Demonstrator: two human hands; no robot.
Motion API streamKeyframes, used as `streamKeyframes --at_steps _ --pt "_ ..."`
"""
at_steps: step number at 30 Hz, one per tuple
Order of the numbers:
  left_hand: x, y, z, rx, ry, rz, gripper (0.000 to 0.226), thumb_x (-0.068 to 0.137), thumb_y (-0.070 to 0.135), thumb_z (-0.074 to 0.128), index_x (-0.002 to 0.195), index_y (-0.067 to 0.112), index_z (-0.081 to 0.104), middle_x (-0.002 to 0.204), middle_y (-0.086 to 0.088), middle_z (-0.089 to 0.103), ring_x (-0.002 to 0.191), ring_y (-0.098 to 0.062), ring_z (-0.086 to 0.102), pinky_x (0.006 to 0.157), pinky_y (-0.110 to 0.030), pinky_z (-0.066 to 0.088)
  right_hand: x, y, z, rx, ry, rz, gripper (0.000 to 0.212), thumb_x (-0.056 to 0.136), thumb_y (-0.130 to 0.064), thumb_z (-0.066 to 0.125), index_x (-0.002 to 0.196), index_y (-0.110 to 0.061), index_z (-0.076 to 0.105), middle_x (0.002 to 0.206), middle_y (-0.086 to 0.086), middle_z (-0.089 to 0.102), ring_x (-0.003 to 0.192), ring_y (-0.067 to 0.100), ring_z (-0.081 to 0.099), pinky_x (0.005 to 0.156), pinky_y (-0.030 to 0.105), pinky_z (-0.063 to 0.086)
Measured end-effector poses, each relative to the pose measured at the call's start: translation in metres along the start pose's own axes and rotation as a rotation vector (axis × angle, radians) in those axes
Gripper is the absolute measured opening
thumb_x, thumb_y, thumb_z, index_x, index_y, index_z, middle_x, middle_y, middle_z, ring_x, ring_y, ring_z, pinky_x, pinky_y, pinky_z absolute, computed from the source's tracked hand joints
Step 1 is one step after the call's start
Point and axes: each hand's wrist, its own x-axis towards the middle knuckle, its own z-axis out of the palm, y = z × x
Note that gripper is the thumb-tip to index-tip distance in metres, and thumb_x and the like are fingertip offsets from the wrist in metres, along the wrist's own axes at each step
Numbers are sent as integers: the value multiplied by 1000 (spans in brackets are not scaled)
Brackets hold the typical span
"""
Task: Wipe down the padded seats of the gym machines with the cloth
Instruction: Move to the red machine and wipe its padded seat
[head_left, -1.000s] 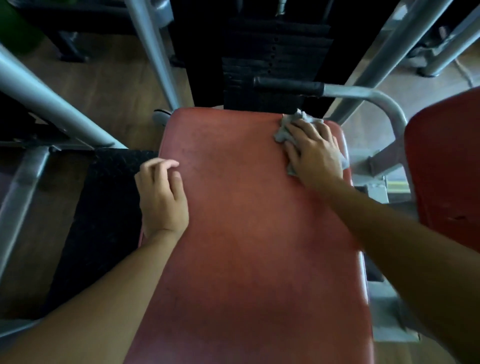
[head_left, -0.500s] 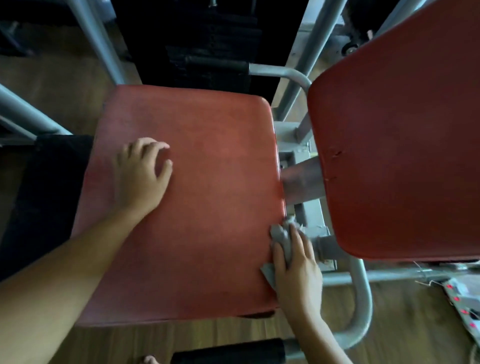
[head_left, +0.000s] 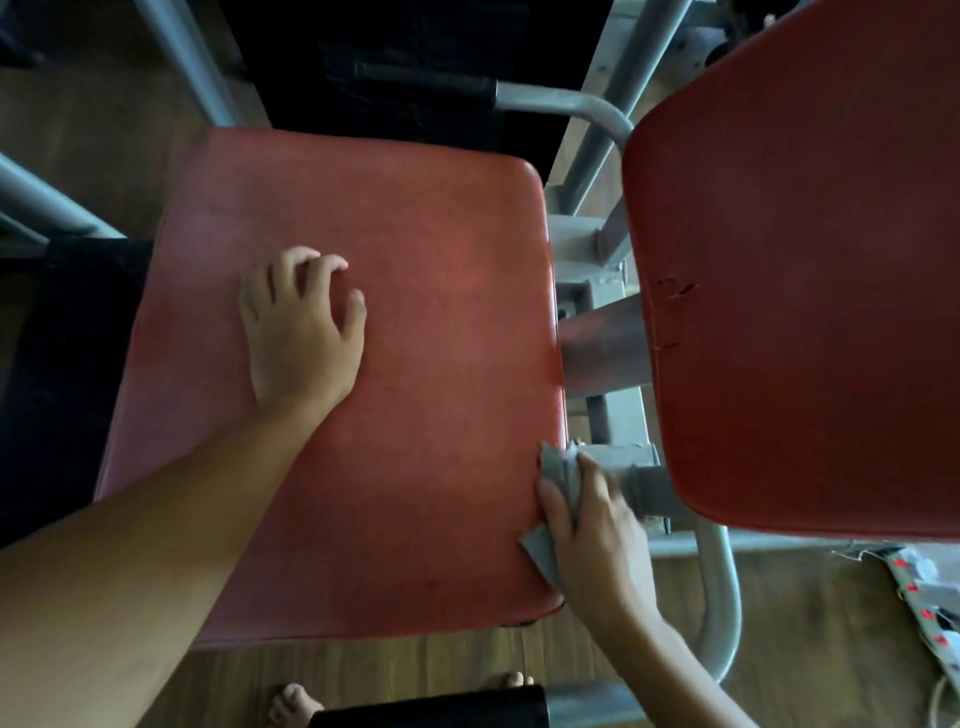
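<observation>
Cloth (head_left: 558, 480), grey and bunched, is gripped by the right hand (head_left: 592, 540) against the near right edge of the red padded seat (head_left: 415, 364), having travelled down from the far right corner within the last second. The left hand (head_left: 298, 338) stays braced on the seat, fingers loosely curled, holding nothing. Judgement: right edge largely covered; the adjacent red pad (head_left: 805, 286) appears untouched.

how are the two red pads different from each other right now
The seat pad lies flat under both hands; the back pad stands to its right with no hand on it. The left hand rests on the seat pad and the right hand presses the cloth at its right edge. The back pad has small tears near its left edge; the seat pad shows none. Both are red and padded.
</observation>
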Motion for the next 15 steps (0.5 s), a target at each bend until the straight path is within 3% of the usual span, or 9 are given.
streamKeyframes --at_steps 2,7,12,15 --pt "-1 2 -1 22 -12 -17 33 94 39 51 121 22 57 132 -5 52 119 -37 49 107 -52 35 7 5 0 -4 -19 3 55 100 -46 47 148 -20 41 138 5 57 117 28 61 89 35 46" --pt "-1 2 0 56 -47 -42 34 95 42 50 123 23 55 134 -2 50 119 -35 48 105 -53 35 37 -10 11 148 172 -25 56 99 -43 52 151 -23 42 146 -2 53 127 25 55 99 35 44" --pt "0 4 -1 69 -63 -52 35 95 42 49 124 24 54 136 -2 49 121 -35 47 105 -53 35 -10 3 11 149 43 12 70 94 -46 57 156 -32 28 152 -9 43 133 17 50 97 29 42" --pt "0 4 -2 75 -68 -54 35 95 41 49 125 24 54 137 -2 49 122 -35 47 105 -54 36 16 -8 9 83 91 -16 65 100 -52 44 157 -28 25 157 -4 39 139 23 42 105 34 39"
